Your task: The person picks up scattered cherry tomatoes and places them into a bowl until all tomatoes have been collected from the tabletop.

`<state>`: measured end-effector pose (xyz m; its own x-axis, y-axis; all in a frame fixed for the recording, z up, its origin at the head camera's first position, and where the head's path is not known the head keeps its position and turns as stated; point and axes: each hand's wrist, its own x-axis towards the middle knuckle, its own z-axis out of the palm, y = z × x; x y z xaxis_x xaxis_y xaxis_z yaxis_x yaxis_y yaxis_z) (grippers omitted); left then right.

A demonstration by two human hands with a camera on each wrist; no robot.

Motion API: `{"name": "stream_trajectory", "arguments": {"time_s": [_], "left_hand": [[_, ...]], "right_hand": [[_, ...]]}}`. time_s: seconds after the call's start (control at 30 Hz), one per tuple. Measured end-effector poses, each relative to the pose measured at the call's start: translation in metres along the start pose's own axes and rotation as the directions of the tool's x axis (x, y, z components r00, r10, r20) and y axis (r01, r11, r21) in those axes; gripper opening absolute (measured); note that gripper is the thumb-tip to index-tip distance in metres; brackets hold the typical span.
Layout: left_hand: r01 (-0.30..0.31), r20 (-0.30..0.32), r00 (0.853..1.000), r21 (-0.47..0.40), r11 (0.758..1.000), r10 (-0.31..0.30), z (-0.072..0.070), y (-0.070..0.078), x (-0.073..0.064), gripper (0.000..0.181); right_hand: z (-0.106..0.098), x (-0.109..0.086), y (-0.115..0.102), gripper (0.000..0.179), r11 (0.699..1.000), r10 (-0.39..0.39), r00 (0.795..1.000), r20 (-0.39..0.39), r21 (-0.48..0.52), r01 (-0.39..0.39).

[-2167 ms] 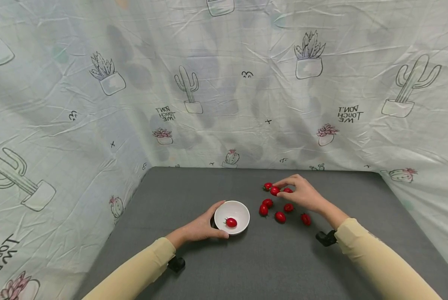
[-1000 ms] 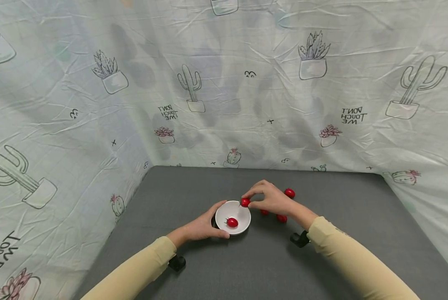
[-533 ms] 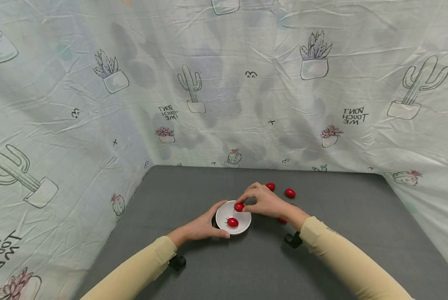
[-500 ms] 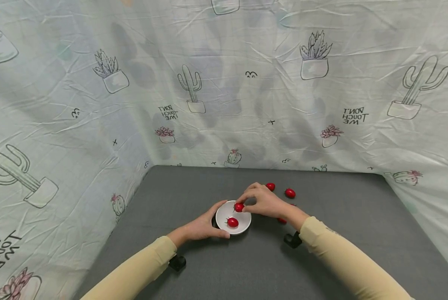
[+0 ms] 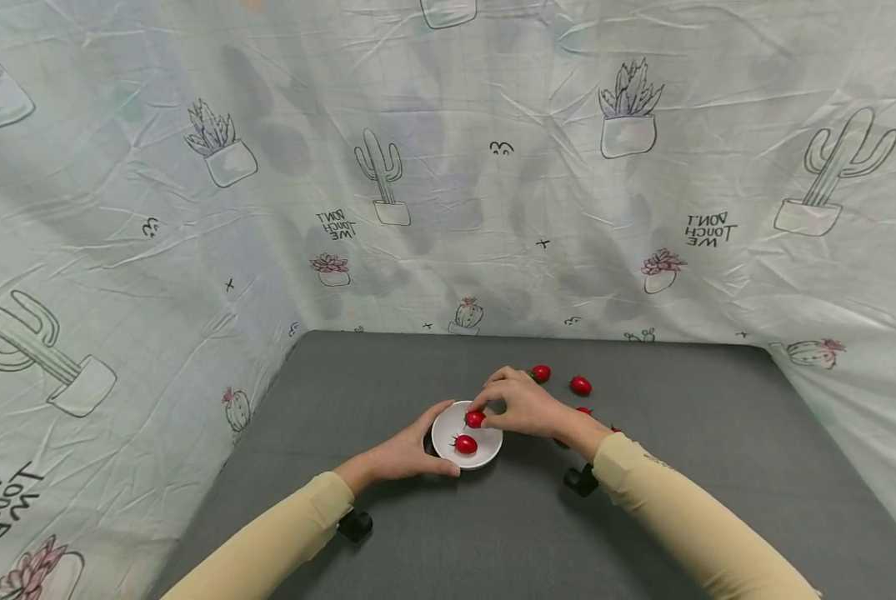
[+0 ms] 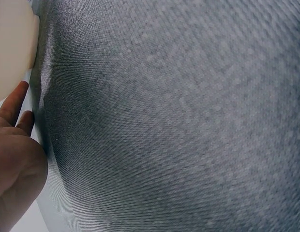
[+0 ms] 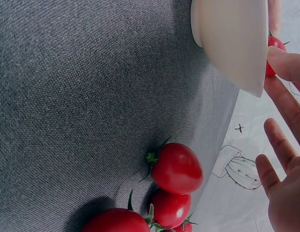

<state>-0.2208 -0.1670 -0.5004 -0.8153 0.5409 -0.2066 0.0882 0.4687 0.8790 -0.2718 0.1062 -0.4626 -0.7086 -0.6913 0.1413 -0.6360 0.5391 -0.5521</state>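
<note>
A small white bowl [image 5: 487, 450] stands on the grey table in the head view. My left hand [image 5: 404, 450] holds it from the left, thumb at the near side and fingers at the far side. One cherry tomato [image 5: 466, 445] with a green stem lies inside. Over the far part of the bowl, my right hand [image 5: 524, 407] pinches a second cherry tomato [image 5: 474, 419] between thumb and fingers. The right wrist view has this pinched cherry tomato [image 7: 271, 70] at the rim, partly behind the thumb. In the left wrist view, fingertips of the left hand [image 6: 18, 154] reach the bowl's side [image 6: 14, 43].
More cherry tomatoes, such as one at the back [image 5: 542, 372] and one farther right [image 5: 581, 385], lie on the table [image 5: 448, 542] right of the bowl. The right forearm partly covers others. A patterned cloth [image 5: 448, 167] hangs behind the table.
My right hand has brought a cherry tomato left from the group to above the bowl, then lowered it slightly inside the rim. The left hand and bowl have stayed in place.
</note>
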Motion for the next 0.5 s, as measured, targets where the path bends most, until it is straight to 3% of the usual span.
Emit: {"name": "stream_trajectory", "arguments": {"time_s": [0.5], "left_hand": [[0.007,0.0,1.0,0.012,1.0,-0.007,0.001,-0.0004,0.0021,0.111]], "right_hand": [[-0.0045,-0.0071,0.0007,0.027,1.0,-0.005,0.999,-0.033,0.01,0.005]]}}
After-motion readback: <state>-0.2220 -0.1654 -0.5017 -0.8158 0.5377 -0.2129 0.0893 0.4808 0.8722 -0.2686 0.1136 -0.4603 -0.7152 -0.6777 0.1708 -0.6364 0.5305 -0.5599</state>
